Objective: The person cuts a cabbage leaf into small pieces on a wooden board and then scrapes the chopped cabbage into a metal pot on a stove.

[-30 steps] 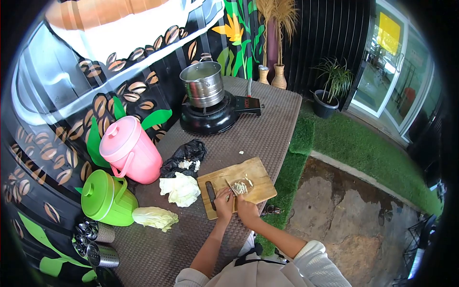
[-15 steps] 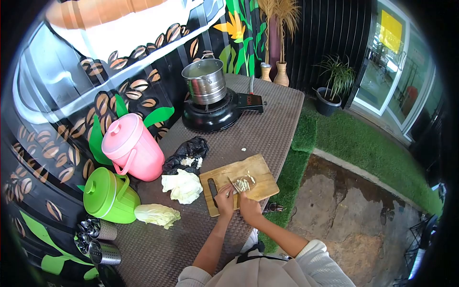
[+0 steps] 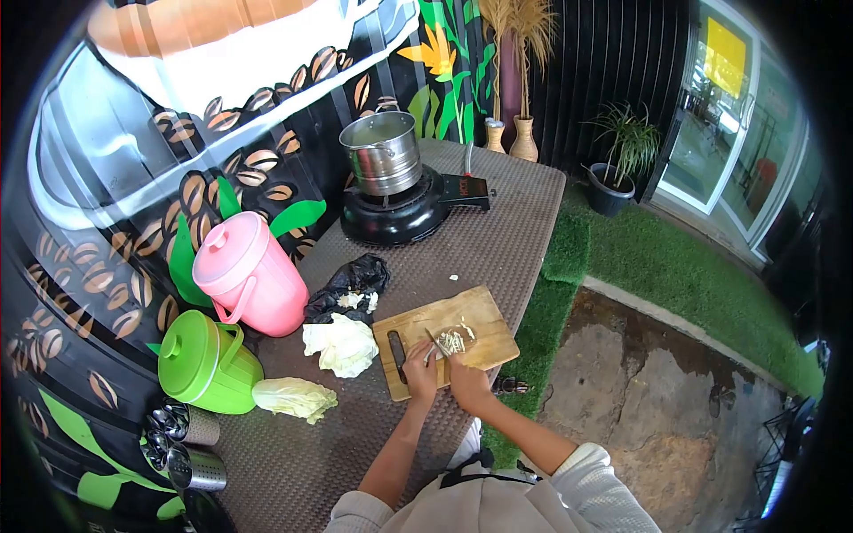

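Note:
A wooden cutting board [image 3: 491, 333] lies near the table's edge in front of me. My right hand [image 3: 468, 384] is closed around the handle of a knife [image 3: 436, 341], whose blade points away over the board. Just left of the blade, my left hand [image 3: 419, 371] has its fingers bent and pressed down on a small pale piece of vegetable, mostly hidden under the fingertips. Thin chopped pale strips [image 3: 453, 342] lie in a little pile right of the blade. Left of the board sit a pale cabbage piece [image 3: 342, 346] and a longer piece of napa cabbage [image 3: 295, 400].
A steel pot [image 3: 382, 155] stands on a black portable stove [image 3: 391, 218] at the back. Pink [image 3: 258, 284] and green lidded jugs [image 3: 209, 364] line the wall side, near steel cutlery holders [image 3: 195, 468]. A crumpled black plastic bag [image 3: 355, 277] lies behind the cabbage.
Both hands stay at almost the same place over the board, with only slight shifts of the fingers and knife. The whole view has moved very slightly.

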Available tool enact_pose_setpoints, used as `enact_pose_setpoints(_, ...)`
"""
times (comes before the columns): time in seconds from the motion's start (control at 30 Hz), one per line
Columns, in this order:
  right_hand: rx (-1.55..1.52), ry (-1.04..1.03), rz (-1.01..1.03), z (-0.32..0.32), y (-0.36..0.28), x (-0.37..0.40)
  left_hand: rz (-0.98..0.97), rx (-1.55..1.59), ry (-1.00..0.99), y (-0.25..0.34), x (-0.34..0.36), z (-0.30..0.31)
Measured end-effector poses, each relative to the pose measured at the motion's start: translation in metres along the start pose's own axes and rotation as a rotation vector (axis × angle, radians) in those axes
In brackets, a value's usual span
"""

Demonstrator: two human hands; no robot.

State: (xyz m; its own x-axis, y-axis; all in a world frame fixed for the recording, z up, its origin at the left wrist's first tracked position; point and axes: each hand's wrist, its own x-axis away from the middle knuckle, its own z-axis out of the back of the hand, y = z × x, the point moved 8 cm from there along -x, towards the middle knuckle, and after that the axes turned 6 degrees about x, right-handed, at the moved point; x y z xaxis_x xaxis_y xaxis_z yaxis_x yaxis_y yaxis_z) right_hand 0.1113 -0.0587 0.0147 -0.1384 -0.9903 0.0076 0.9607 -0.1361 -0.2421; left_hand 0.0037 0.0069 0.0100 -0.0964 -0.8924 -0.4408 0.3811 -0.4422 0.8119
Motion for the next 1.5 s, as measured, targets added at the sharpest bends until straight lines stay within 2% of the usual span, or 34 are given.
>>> enact_pose_setpoints(0.1, -0.043, -0.104, 0.081, 0.010, 0.008, -0.011, -0.003, -0.004, -0.005, 0.000, 0.000, -0.001)
enact_pose_setpoints(0.23, -0.032, -0.113, 0.073, 0.009, 0.014, 0.002, -0.015, -0.021, -0.005, 0.001, 0.000, -0.001)
enact_pose_setpoints(0.3, -0.029, 0.020, -0.022, 0.004, 0.016, 0.013, -0.004, -0.021, -0.005, 0.001, 0.000, 0.000)
enact_pose_setpoints(0.33, -0.027, 0.018, -0.018, 0.000, 0.013, 0.011, 0.004, -0.015, -0.005, 0.001, -0.001, 0.000)
enact_pose_setpoints(0.4, -0.001, 0.152, -0.048, 0.001, 0.009, 0.009, 0.010, -0.011, -0.004, 0.003, 0.000, 0.000)
enact_pose_setpoints(0.5, 0.033, 0.039, 0.043, -0.008, 0.012, -0.014, 0.001, 0.000, -0.008, 0.006, 0.000, 0.002)
enact_pose_setpoints(0.63, 0.024, 0.018, 0.045, 0.016, 0.011, -0.004, 0.000, 0.006, -0.003, 0.004, 0.000, 0.000)
enact_pose_setpoints(0.7, 0.116, 0.132, -0.042, 0.005, 0.012, 0.011, 0.006, -0.004, -0.007, 0.001, 0.000, 0.000)
enact_pose_setpoints(0.83, 0.109, 0.071, -0.077, -0.009, 0.011, 0.009, 0.000, 0.006, 0.013, 0.001, -0.001, 0.001)
enact_pose_setpoints(0.9, -0.018, 0.002, -0.048, -0.003, 0.016, -0.007, -0.013, 0.009, -0.001, 0.008, -0.001, 0.003)
enact_pose_setpoints(1.07, 0.067, -0.008, 0.085, 0.010, 0.021, -0.009, -0.024, 0.018, -0.033, 0.014, -0.003, 0.003)
enact_pose_setpoints(1.13, 0.212, 0.206, -0.011, 0.009, 0.023, 0.003, 0.009, 0.050, -0.014, 0.008, -0.003, 0.003)
enact_pose_setpoints(1.17, 0.216, 0.206, -0.007, 0.004, 0.022, 0.004, 0.011, 0.052, -0.009, 0.007, -0.003, 0.002)
enact_pose_setpoints(1.23, 0.087, 0.029, -0.104, -0.007, 0.023, 0.007, -0.049, 0.042, -0.014, 0.012, -0.002, 0.004)
enact_pose_setpoints(1.37, 0.030, 0.068, -0.052, 0.011, 0.020, -0.006, -0.078, -0.051, -0.036, 0.025, 0.001, 0.006)
enact_pose_setpoints(1.5, 0.025, -0.008, 0.005, 0.007, 0.019, -0.012, -0.078, -0.049, -0.034, 0.024, 0.001, 0.004)
